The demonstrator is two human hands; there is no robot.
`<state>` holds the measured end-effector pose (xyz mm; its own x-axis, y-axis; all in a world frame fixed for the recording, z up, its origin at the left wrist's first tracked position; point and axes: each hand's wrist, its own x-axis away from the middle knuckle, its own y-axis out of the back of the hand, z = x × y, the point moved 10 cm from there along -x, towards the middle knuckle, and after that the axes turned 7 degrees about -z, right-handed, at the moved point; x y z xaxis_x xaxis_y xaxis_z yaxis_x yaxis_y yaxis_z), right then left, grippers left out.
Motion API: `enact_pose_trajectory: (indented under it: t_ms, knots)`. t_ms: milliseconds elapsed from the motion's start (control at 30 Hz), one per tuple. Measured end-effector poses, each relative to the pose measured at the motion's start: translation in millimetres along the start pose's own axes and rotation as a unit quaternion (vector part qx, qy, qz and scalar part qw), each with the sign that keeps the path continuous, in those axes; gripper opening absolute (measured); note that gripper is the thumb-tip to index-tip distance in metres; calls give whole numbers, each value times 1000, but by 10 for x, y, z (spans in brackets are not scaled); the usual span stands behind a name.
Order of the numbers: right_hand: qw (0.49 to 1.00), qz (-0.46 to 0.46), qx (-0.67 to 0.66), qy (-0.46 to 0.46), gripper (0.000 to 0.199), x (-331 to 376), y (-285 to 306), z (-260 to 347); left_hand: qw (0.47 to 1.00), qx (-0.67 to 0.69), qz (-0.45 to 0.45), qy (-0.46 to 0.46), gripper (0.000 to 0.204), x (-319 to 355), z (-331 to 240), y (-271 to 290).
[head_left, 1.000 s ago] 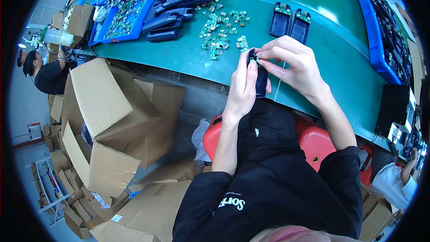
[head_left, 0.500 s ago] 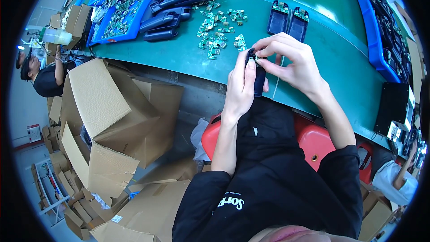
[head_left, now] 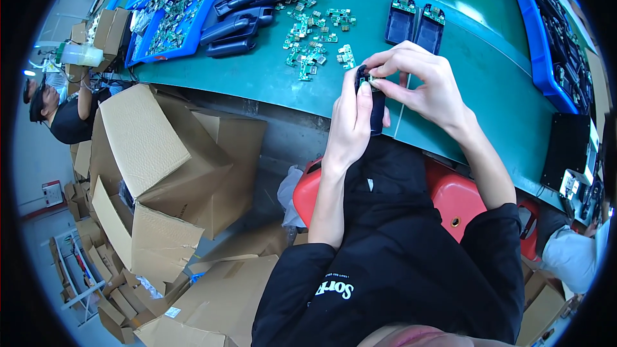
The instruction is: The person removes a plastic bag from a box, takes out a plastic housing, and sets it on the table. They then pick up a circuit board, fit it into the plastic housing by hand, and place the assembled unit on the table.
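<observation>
My left hand [head_left: 352, 122] grips a dark blue plastic housing [head_left: 376, 117] held upright at the front edge of the green table [head_left: 270, 80]. My right hand [head_left: 421, 80] pinches a small green circuit board [head_left: 366, 79] at the top end of that housing. A scatter of several small green circuit boards [head_left: 312, 42] lies on the table just beyond my hands. Two dark blue housings with boards fitted [head_left: 414, 20] lie side by side further back.
Several dark blue housings [head_left: 247, 3] lie at the back left beside a blue tray of circuit boards [head_left: 168, 13]. Another blue tray [head_left: 553, 32] runs along the right. Open cardboard boxes [head_left: 160, 160] crowd the floor at left. Other people sit at far left [head_left: 61, 115] and lower right [head_left: 569, 254].
My hands and the housing stay in almost the same place; my right fingers have shifted slightly on the small board at the housing's top.
</observation>
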<state>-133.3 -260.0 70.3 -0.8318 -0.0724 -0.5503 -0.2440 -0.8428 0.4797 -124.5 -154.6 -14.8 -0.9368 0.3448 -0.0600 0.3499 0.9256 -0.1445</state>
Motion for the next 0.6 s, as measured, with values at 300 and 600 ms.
enact_pose_trajectory:
  t_ms: [300,600]
  knots:
    - [1000,14,10,-6,15,25,-27,-26,999,4,33,12,37,-27,23,8]
    - [950,103,-220,-194,43,148,-284,-340,982,179,34,44,36,-53,-8,50]
